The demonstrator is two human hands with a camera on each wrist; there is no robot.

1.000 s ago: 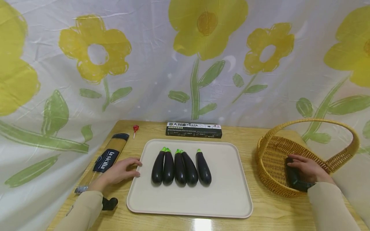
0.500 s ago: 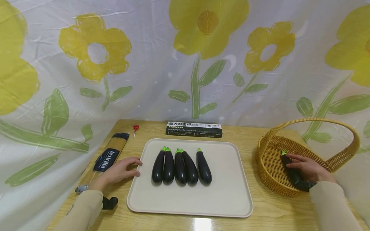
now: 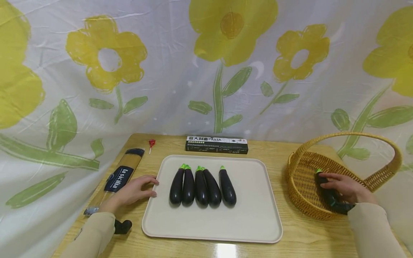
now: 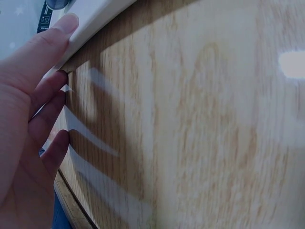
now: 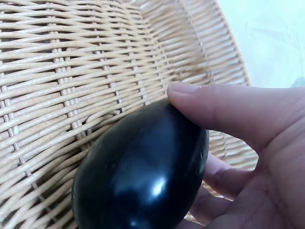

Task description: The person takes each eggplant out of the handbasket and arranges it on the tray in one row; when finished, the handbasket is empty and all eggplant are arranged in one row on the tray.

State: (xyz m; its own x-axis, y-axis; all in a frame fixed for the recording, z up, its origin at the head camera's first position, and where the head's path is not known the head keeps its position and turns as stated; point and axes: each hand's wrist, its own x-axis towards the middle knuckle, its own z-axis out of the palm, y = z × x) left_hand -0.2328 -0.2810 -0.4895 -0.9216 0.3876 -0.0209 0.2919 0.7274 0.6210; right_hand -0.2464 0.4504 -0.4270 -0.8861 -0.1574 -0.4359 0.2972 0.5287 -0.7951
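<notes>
Inside the wicker basket (image 3: 298, 200) on the right, my right hand (image 3: 346, 188) holds a dark eggplant (image 5: 143, 167), thumb on one side and fingers on the other. Its green stem end (image 3: 318, 170) points toward the back of the basket. My left hand (image 3: 133, 193) lies at the left rim of a pale tray (image 3: 251, 222), fingers loosely bent and holding nothing; its thumb (image 4: 69, 24) is at the tray's edge in the left wrist view. On the tray lies a row of several eggplants (image 3: 201, 188), stems away from me, the rightmost eggplant (image 3: 227, 188) set slightly apart.
Behind the tray stands a black and white pasta box (image 3: 216, 145). A bag of spaghetti (image 3: 120, 175) lies on the left, partly behind my left hand, with a red lollipop (image 3: 151, 143) beyond it. The basket's handle (image 3: 348, 134) arches above my right hand. A flowered cloth (image 3: 167, 89) hangs behind the table.
In the basket, the eggplant's green stem end has come into view, and my right hand has shifted slightly to the right. My left hand and the tray's eggplants stay put.
</notes>
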